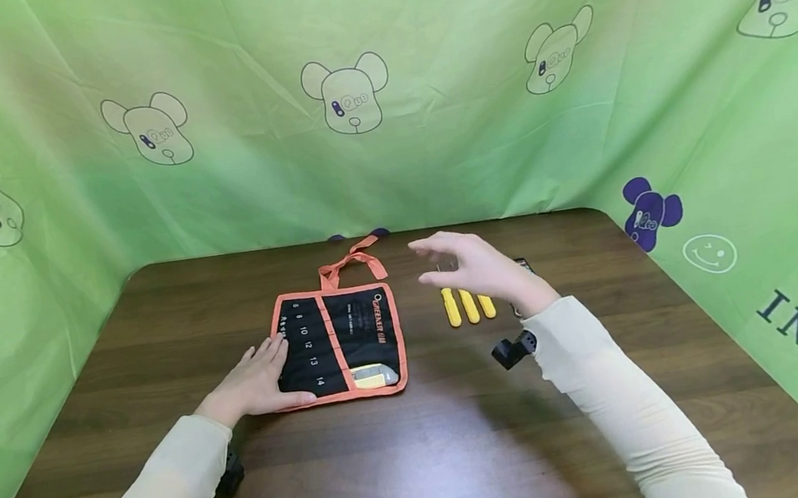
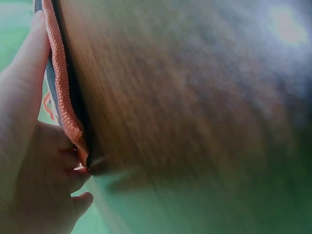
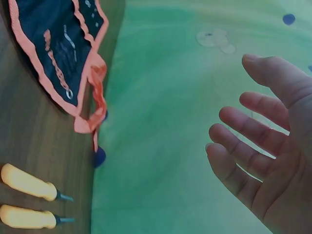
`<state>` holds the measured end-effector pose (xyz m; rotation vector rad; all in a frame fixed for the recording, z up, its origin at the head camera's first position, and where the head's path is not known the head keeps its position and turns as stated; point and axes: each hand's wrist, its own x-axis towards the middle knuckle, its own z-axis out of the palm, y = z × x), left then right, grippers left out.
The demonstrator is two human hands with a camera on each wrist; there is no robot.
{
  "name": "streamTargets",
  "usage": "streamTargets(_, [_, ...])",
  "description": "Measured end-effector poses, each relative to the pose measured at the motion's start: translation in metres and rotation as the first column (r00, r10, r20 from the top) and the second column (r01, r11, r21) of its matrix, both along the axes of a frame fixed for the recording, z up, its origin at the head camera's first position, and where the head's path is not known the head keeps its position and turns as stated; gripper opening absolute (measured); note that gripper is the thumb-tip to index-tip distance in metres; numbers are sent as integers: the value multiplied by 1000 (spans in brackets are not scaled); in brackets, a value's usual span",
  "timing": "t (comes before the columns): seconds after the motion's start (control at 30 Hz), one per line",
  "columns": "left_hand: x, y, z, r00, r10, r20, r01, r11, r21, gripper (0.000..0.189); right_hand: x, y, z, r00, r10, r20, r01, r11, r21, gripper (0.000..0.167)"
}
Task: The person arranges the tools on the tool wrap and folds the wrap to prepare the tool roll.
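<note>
A black tool pouch [image 1: 366,320] with orange trim lies flat on the table, numbers printed down its left side. On its left edge rests my left hand [image 1: 257,379], fingers extended over the fabric and thumb along the near edge. The left wrist view shows that thumb against the orange trim [image 2: 61,78]. A yellow-and-grey tool [image 1: 374,376] shows in the pouch's lower right pocket. My right hand [image 1: 473,264] is held in the air with nothing in it, fingers spread and slightly bent. Below it lie yellow-handled screwdrivers [image 1: 470,307], side by side; their tips point away.
Orange tie straps [image 1: 352,268] trail from the pouch's far edge. A dark item [image 1: 525,265], mostly hidden by the right wrist, lies right of the screwdrivers. A green printed curtain [image 1: 269,182] rises behind the wooden table [image 1: 412,466] and along both sides.
</note>
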<state>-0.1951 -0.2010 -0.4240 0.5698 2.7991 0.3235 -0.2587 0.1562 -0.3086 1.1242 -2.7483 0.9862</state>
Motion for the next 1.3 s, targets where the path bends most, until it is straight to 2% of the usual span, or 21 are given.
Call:
streamTargets(0.23, [0,1,1,1000,1,3,-1,1000,0,107,-2,15,6,998,-62,-14,61,997,-50,49])
streamTargets(0.47, [0,0,-1,1000,6,1,-6,1000,-2,108,-4,29,6,993,-114,-37,112,992,-57,49])
streamTargets(0.77, [-1,0,-3,1000,4,-5,-4,1000,-7,109,-11,47,5,982,-190,-13,188,978,-92,51])
streamTargets(1.03, [-1,-1,-4,1000,1,-7,-1,1000,-10,109,-18,69,-2,958,-282,48,286,949,-137,55])
streamTargets(1.3, [-1,0,-4,1000,0,-5,0,1000,1,109,-24,87,-13,944,-328,37,330,936,-121,54])
